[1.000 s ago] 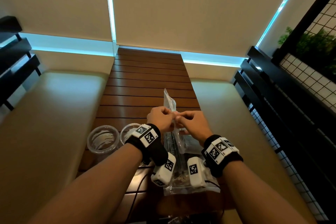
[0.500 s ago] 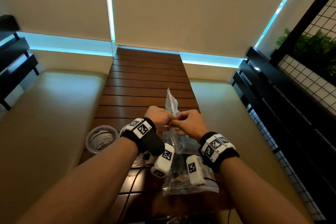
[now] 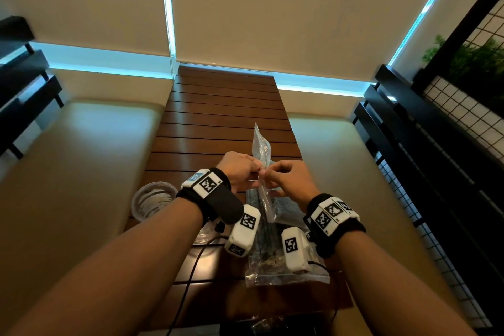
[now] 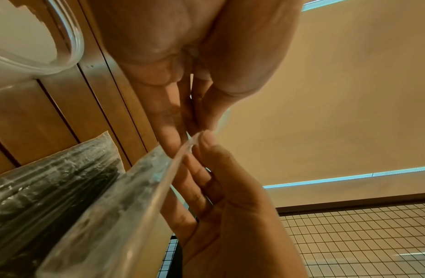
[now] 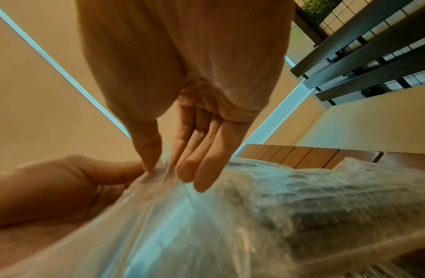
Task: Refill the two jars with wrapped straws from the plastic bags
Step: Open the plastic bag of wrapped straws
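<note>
Since a second ago your two hands have stayed together at the bag's top edge, and the view has dipped so that less of the nearer jar shows behind your left wrist. Your left hand point(image 3: 239, 172) pinches the mouth of the upright plastic bag point(image 3: 261, 146) between thumb and fingers point(image 4: 169, 135), and your right hand point(image 3: 290, 181) pinches the same edge from the other side, thumb against forefinger, its other fingers point(image 5: 206, 165) lying straight along the plastic. The pinched edge stands on end between your hands, raised above the worktop point(image 3: 223, 106). Dark wrapped straws point(image 4: 54, 169) show through the plastic. A second plastic bag point(image 3: 286, 273) lies flat on the worktop under your wrists. One clear jar point(image 3: 152, 200) stands at the left edge of the worktop, just beside your left forearm; the other jar point(image 3: 203, 234) is mostly hidden behind your left wrist. Beige cushioned benches point(image 3: 81, 172) flank the worktop on both sides.
</note>
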{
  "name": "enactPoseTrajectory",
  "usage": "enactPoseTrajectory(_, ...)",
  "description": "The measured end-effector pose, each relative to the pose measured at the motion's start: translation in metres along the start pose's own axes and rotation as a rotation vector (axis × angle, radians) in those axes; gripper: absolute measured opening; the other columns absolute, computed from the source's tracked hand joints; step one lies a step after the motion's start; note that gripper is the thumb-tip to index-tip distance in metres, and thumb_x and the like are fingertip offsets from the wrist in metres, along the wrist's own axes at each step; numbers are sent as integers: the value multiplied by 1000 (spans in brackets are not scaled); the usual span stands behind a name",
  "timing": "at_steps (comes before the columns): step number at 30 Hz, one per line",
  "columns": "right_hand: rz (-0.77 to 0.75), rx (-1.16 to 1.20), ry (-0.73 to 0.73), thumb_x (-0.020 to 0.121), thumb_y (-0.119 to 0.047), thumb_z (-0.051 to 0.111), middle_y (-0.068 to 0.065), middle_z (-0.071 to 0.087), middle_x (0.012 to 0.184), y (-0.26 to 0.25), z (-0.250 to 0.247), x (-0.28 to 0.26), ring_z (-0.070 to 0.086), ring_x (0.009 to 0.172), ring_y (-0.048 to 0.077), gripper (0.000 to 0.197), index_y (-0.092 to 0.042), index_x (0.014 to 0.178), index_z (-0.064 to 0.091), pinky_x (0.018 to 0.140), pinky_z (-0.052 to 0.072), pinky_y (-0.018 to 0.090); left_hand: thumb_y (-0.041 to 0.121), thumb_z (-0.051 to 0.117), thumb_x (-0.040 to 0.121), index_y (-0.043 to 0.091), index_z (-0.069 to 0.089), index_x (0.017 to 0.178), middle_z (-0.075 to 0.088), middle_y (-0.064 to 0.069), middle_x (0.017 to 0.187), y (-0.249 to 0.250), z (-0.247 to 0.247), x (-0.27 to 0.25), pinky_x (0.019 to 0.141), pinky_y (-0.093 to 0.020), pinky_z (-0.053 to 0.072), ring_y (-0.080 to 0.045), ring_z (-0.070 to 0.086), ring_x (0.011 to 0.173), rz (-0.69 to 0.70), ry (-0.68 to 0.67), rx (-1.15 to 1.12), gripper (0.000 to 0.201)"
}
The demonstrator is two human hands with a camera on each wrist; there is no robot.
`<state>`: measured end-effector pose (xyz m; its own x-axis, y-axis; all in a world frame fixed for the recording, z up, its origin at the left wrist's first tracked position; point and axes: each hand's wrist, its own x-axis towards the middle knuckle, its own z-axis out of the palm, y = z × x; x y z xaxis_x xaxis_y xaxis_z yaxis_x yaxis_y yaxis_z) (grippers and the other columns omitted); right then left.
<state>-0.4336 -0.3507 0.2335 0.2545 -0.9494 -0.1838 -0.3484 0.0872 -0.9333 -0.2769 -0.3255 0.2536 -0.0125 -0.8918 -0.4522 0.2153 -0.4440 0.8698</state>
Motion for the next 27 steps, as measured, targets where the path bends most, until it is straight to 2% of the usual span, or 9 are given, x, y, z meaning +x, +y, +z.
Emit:
enactPoseTrajectory(3, -15, -13, 20, 84, -17, 72, 4, 75, 79, -1, -2, -1, 73, 75, 19, 8, -10, 85, 74, 69, 61, 36, 1, 53, 96, 2, 63, 91, 70, -13, 84, 1, 1, -2, 60, -30, 57, -20, 70, 73, -1, -29, -15, 11)
enactPoseTrajectory(5, -40, 2, 39, 85, -18, 71, 3, 74, 75, -4, -2, -4, 73, 70, 16, 10, -9, 85, 73, 66, 61, 33, 0, 54, 95, 1, 63, 93, 72, -16, 92, 1, 3, -2, 67, -32, 58, -22, 72, 80, 6, -28, -14, 9)
enactPoseTrajectory(9, -65, 95, 40, 83, -22, 74, 4, 75, 76, -10, -4, -12, 74, 69, 18, 17, -6, 88, 71, 66, 61, 35, 0, 57, 94, 0, 66, 94, 73, -17, 102, 0, 4, -3, 80, -35, 59, -26, 72, 95, 12, -32, 12, 9)
enactPoseTrajectory(13, -84, -12, 69, 88, -17, 68, 6, 74, 77, -8, -5, -8, 74, 72, 20, 10, -10, 86, 74, 64, 61, 34, 2, 59, 94, 0, 65, 91, 71, -16, 97, -3, 7, -3, 72, -30, 60, -24, 71, 89, 54, -22, 124, 6)
enactPoseTrajectory(18, -90, -108, 62, 93, -19, 63, 7, 73, 81, -6, -5, -3, 73, 73, 19, 14, -10, 85, 71, 61, 61, 32, 7, 61, 94, 1, 62, 90, 70, -14, 92, -4, 10, -3, 75, -34, 60, -22, 70, 83, 77, -39, 150, 7)
enactPoseTrajectory(22, -91, -118, 71, 92, -19, 61, 11, 70, 79, 0, 0, -3, 70, 70, 23, 19, -10, 77, 67, 61, 61, 35, 2, 53, 97, 2, 59, 91, 65, -11, 86, -5, 12, -7, 61, -28, 58, -19, 66, 75, 76, -47, 156, 8)
enactPoseTrajectory(27, -75, -9, 119, 91, -16, 58, 16, 66, 79, 7, 0, -2, 67, 72, 28, 19, -10, 73, 60, 60, 61, 38, 1, 53, 95, 6, 58, 84, 67, -12, 92, -10, 10, -8, 68, -35, 59, -21, 68, 80, 72, -63, 156, 13)
